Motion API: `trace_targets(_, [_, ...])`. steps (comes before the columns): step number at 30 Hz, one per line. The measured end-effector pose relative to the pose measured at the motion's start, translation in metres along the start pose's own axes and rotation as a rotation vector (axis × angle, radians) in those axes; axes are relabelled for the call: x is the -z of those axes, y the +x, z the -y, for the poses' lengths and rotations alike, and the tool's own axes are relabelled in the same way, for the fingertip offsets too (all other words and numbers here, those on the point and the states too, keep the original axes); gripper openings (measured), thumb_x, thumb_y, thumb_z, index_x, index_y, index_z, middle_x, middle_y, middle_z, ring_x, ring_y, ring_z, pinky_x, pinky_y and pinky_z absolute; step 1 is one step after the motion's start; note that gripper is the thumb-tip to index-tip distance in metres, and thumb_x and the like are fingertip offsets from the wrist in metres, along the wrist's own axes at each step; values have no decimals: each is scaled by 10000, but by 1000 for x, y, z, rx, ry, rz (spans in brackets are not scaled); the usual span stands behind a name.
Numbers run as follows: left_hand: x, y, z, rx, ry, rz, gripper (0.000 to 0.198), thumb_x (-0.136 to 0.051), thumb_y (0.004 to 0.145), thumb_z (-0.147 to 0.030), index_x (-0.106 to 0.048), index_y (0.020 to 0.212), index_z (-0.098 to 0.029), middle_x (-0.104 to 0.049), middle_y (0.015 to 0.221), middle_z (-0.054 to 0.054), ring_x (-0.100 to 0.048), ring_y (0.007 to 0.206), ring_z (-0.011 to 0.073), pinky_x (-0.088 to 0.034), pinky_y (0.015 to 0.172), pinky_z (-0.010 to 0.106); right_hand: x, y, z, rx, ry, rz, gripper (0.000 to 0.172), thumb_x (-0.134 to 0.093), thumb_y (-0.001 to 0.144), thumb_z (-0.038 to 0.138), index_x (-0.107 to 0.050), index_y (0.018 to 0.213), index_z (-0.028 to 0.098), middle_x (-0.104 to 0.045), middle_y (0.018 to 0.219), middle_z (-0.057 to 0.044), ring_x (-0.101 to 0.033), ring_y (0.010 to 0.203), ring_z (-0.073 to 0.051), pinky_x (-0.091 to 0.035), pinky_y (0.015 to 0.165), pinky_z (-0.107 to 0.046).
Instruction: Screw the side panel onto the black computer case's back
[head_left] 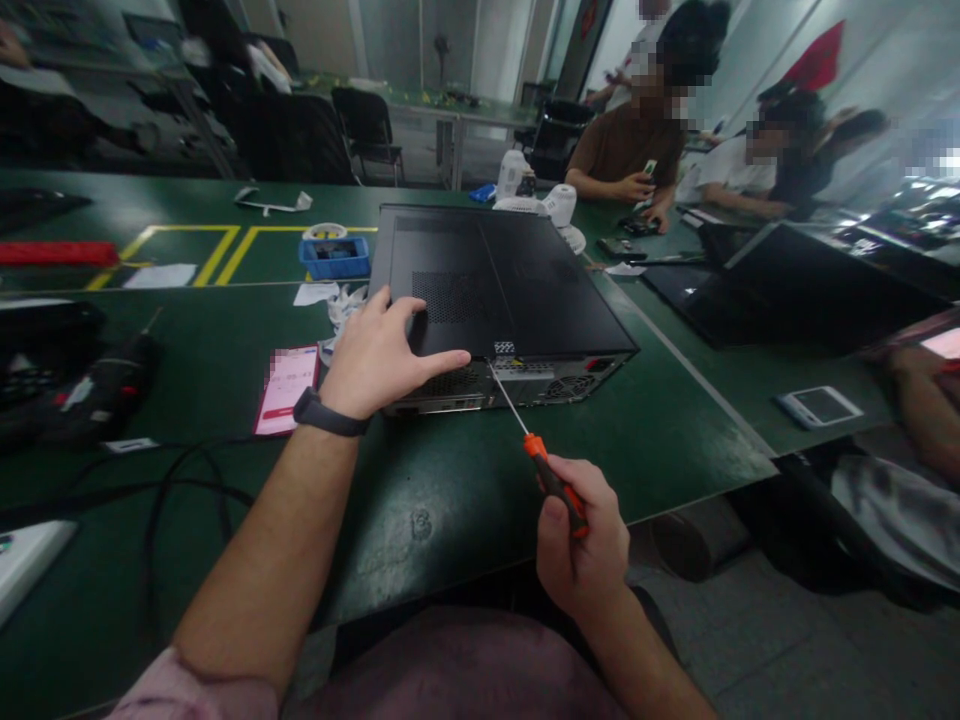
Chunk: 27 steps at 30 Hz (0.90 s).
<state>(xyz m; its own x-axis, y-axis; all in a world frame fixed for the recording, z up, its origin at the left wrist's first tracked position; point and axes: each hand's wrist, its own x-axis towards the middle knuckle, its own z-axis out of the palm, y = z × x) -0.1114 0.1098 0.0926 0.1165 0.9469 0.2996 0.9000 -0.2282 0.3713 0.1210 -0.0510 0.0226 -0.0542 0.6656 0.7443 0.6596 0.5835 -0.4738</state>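
A black computer case lies on its side on the green table, its rear panel facing me. My left hand rests on the near left corner of the case, fingers spread and thumb along the rear edge. In my right hand is a screwdriver with an orange and dark handle. Its thin shaft points up and left, and the tip is at the upper edge of the rear panel, near the middle. Whether a screw sits under the tip is too small to tell.
Left of the case are a blue bin, a phone with a pink screen and a power drill. Black cables cross the near left. Laptops and a white phone lie to the right, where other people sit.
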Motion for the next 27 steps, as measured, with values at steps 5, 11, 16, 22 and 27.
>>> trace_targets(5, [0,1,0,-9,0,2,861,-698,766,-777,-611,1388,-188,-533,1527,203,-435,1488,387,-372,1193,500,1,-1,0,-7,15,3,447,-546,924,123,-540,1367,186,-666,1097,-100,-661,942,-206,-576,800,-368])
trace_targets(11, [-2,2,3,-12,3,7,880,-676,760,-800,-601,1390,-191,-516,1540,188,-428,1485,394,-368,1187,490,1,-4,-1,-9,43,5,463,-556,907,97,-549,1364,169,-655,1105,-92,-644,961,-192,-561,825,-354])
trace_targets(16, [-1,1,2,0,0,19,883,-675,757,-799,-598,1396,-193,-505,1548,187,-429,1479,404,-370,1185,505,2,-4,-1,0,44,-8,469,-558,906,103,-551,1371,165,-663,1123,-101,-652,966,-197,-567,826,-367])
trace_targets(22, [-1,1,2,2,-1,5,884,-674,750,-807,-608,1388,-200,-513,1537,184,-453,1456,414,-379,1176,515,5,-8,0,-42,39,-79,419,-563,911,120,-583,1323,197,-693,1079,-87,-695,927,-198,-591,782,-366])
trace_targets(27, [-1,1,2,-2,-5,-5,868,-682,749,-802,-622,1372,-201,-520,1522,197,-464,1449,427,-383,1176,522,3,-5,-14,-259,5,-267,310,-705,879,165,-644,1174,239,-725,1049,-53,-720,813,-170,-603,738,-350])
